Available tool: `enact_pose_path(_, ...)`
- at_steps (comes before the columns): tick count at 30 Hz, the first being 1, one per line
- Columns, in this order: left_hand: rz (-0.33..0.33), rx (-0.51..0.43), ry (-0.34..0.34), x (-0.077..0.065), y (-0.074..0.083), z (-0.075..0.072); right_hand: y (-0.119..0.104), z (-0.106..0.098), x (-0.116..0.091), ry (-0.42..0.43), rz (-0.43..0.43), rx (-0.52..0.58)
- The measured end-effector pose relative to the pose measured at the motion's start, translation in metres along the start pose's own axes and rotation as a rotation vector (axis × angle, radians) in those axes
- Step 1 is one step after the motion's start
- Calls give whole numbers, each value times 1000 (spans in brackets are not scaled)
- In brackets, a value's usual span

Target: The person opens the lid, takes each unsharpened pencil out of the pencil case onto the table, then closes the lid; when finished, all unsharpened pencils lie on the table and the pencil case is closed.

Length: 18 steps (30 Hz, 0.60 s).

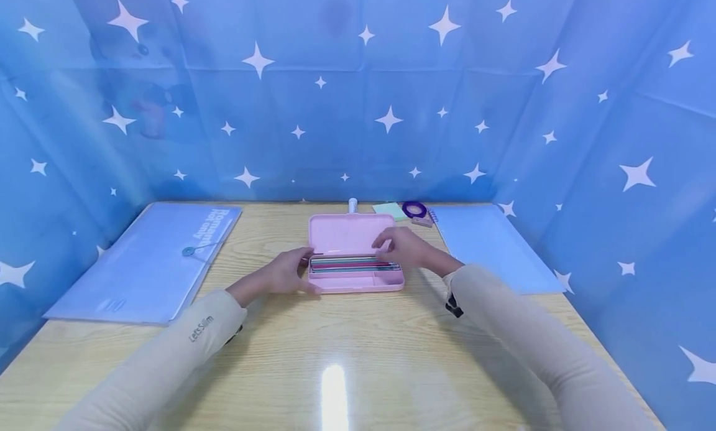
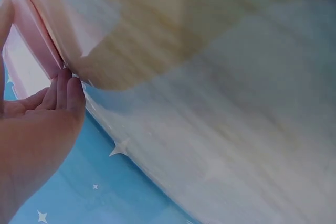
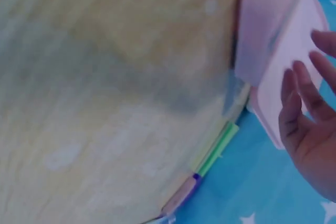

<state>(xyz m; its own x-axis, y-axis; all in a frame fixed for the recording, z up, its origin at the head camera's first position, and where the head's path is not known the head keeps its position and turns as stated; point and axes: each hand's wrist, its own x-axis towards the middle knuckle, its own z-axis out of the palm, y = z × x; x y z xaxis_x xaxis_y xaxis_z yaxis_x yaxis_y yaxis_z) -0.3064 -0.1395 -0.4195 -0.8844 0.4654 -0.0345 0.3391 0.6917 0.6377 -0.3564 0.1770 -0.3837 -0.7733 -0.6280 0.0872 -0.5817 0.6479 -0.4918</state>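
Pink case: one pink plastic oblong case (image 1: 341,283) lay on the pale wood-grain table (image 1: 279,356), between the hands; its one pink lid (image 1: 338,229) stood raised at the back.
Step in hand: handling the open case and its contents, apparently, the left side steadying and the right side working over it.
Left hand: the left hand (image 1: 286,270) spanned the case's left end, thumb and fingers apart across it; whether it clamped firmly, I could not tell.
Right hand: the right hand (image 1: 407,247) hung over the case's right end, thumb and fingertips apart, nothing seen between them.
Next move: probably called for a steady case and careful right fingertips near the lid.
Thin coloured pencil-like rods: several (image 1: 347,265), lying lengthwise in the case, too tightly packed to count.
Flat items: one translucent lilac plastic folder (image 1: 145,257) at left, one light-blue flat folder (image 1: 495,244) at right.
Far edge: one white cylinder (image 1: 352,205), one pale-green paper pad (image 1: 386,208), one purple ring (image 1: 405,208), one small pinkish block (image 1: 422,221).
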Motion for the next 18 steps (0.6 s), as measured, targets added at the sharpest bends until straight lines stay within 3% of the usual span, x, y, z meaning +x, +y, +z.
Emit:
enact_pose_path(3,4,18,2,0,0,-1,0,7,0,-51,-22,-42)
enact_pose_path(8,0,56,1,1,-2,0,0,14,1,-45,-29,-89)
enact_pose_path(18,5,63,1,-1,2,-1,-8,13,0,-106,21,-153)
